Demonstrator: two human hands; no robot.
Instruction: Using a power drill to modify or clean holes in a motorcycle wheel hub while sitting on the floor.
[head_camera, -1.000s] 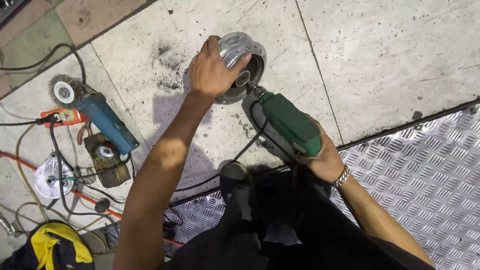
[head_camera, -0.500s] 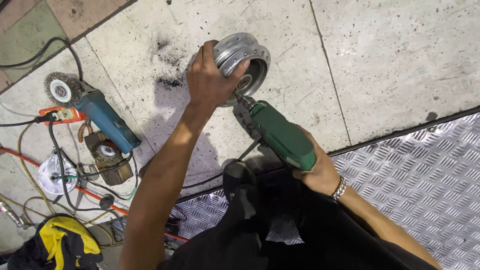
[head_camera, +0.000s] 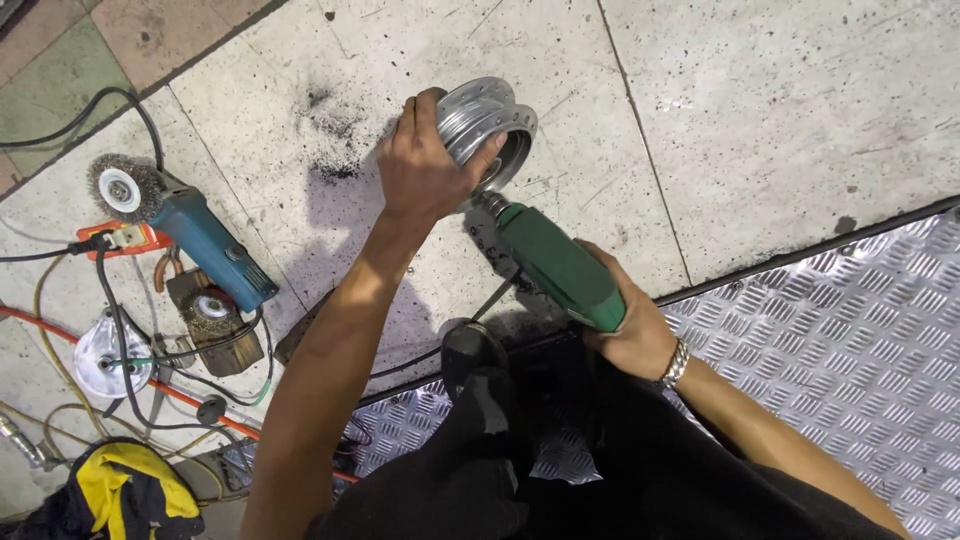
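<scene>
Upper centre: left hand (head_camera: 425, 170), fingers wrapped on a silver wheel hub (head_camera: 487, 128) on the stone floor (head_camera: 760, 120). Right hand (head_camera: 630, 335) grips a green power drill (head_camera: 555, 265), tip inside the hub. Blue wire-brush grinder (head_camera: 190, 235), left.

Left hand (head_camera: 425, 170) grips a round metal hub (head_camera: 487, 128) on the stone floor (head_camera: 760, 120); right hand (head_camera: 630, 335) holds a green drill (head_camera: 555, 262) with its tip inside the hub. Far left lie a blue grinder (head_camera: 190, 232) and cables (head_camera: 120, 330); tread plate (head_camera: 850, 340) lies near right.
</scene>
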